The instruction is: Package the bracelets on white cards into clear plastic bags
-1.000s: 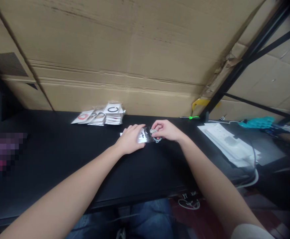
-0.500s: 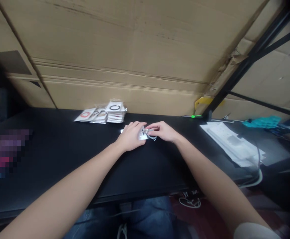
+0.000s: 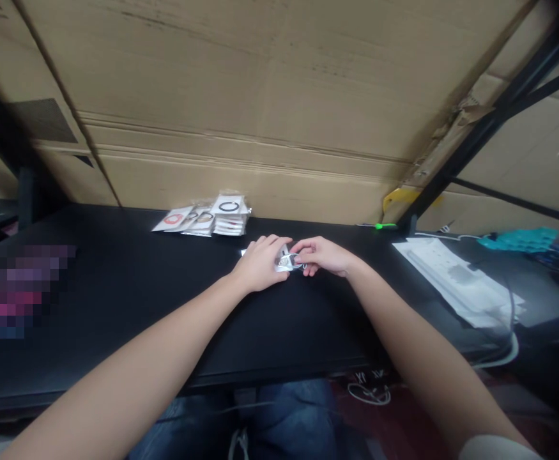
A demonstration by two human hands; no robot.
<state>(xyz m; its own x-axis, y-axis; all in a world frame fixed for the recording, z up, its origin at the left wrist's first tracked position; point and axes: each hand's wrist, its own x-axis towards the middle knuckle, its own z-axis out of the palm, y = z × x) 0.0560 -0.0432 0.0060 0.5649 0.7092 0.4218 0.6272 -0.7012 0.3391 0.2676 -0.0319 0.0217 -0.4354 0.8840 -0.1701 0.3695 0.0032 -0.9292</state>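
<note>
Well, the left hand (image 3: 260, 263) held a shiny packet (image 3: 283, 267) down on the tabletop (image 3: 130, 332), just before the stack of packets (image 3: 226, 216), while the right hand (image 3: 322, 254) closed narrowly on a small metal piece (image 3: 286, 260) with a thin cord (image 3: 302, 266).

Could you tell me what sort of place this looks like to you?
Probably a packing or stock area: large cardboard cartons stand behind a black table, beside a black metal rack, and small packets lie piled on the table.
</note>
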